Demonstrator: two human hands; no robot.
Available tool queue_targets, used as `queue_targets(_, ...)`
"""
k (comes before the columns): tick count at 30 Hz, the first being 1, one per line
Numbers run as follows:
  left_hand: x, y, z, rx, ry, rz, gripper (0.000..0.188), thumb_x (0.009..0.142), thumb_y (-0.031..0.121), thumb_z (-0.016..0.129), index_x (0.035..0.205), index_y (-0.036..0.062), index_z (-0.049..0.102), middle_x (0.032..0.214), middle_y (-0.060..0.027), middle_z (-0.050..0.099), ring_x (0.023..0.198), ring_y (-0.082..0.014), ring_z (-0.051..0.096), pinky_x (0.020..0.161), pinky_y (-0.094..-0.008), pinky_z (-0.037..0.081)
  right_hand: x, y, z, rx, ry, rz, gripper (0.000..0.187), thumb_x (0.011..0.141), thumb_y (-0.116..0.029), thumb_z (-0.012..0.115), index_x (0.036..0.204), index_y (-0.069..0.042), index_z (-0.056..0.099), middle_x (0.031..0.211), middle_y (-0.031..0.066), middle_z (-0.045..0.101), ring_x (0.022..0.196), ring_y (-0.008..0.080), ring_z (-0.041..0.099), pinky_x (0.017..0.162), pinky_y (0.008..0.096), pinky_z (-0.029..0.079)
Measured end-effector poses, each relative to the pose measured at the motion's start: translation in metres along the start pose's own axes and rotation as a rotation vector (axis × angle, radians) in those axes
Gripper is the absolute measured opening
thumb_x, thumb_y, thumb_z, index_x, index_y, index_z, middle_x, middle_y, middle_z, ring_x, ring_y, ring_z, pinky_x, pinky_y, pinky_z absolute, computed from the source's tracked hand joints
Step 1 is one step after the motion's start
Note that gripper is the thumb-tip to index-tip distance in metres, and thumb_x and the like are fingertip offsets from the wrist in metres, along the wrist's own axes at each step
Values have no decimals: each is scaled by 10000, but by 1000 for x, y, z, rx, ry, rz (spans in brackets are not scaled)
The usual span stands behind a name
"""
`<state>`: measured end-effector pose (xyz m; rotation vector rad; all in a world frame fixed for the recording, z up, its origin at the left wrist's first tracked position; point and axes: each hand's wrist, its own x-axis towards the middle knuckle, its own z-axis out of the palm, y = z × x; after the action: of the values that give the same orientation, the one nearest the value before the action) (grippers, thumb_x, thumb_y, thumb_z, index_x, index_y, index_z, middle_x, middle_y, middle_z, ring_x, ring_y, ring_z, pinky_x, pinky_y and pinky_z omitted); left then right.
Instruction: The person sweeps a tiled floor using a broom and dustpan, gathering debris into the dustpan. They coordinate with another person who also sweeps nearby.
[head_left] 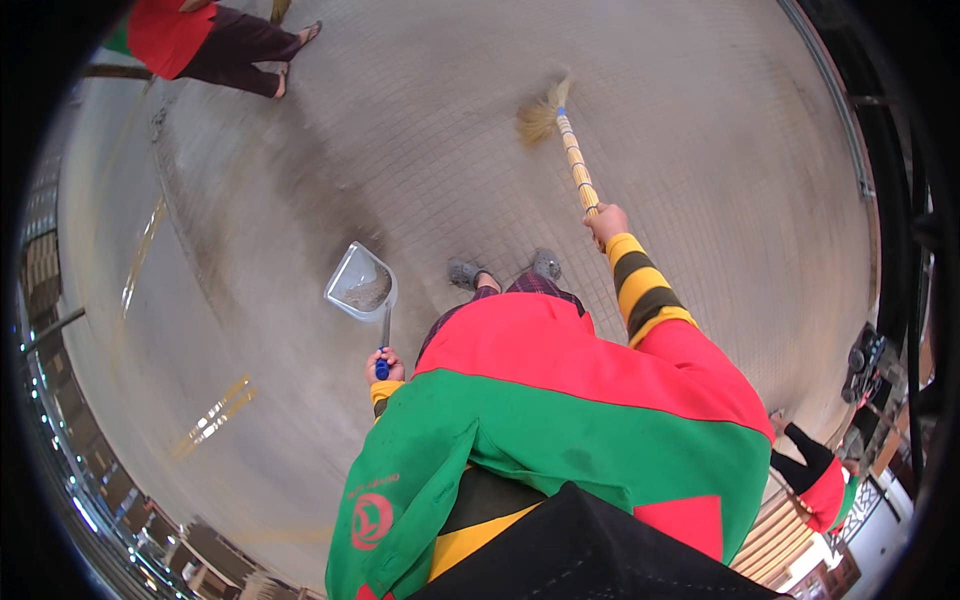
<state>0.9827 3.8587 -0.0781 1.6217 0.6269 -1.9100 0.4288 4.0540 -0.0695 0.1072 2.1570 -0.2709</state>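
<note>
My right hand (607,224) is closed round the pale banded handle of a broom (577,160), held out ahead of me on the right. Its straw bristles fan out at the far end, slightly blurred, over the brick-patterned floor. On the left, my left hand (384,366) grips the blue-ended handle of a dustpan (346,273). The pan is clear or pale grey, and a small heap of dirt lies in it. A wide gap of floor separates pan and bristles. My feet in grey clogs (545,264) show between the two tools.
Paved floor (450,150) spreads ahead, with a dark dusty streak (330,180) beyond the dustpan. A person in red and dark trousers (235,45) stands far left. Another person (822,490) is at the lower right. Yellow floor lines (215,415) run at left; a metal-edged barrier (835,90) borders the right.
</note>
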Motion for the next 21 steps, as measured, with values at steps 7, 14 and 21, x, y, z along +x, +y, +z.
queue_targets(7, 21, 2, 3, 138, 115, -55, 152, 704, 32, 556, 801, 10, 441, 700, -78, 492, 557, -139, 493, 464, -247, 423, -138, 58, -34, -193, -111, -167, 522, 722, -222, 658, 1204, -77, 520, 603, 125, 576, 492, 194, 566, 489, 334, 451)
queue_targets(14, 37, -10, 29, 108, 158, -35, 111, 716, 33, 529, 764, 28, 428, 650, -54, 462, 565, -151, 476, 454, -249, 396, -150, 80, -37, -617, -261, -246, 495, 686, -267, 668, 1130, -83, 550, 945, 159, 623, 900, 320, 589, 768, 405, 471)
queue_targets(21, 10, -31, 29, 40, 69, -101, 144, 748, 43, 522, 839, 24, 411, 739, -88, 477, 551, -129, 500, 451, -251, 408, -72, 74, -61, -751, -151, -183, 458, 666, -265, 680, 1067, -86, 550, 1003, 155, 611, 959, 318, 573, 806, 412, 460)
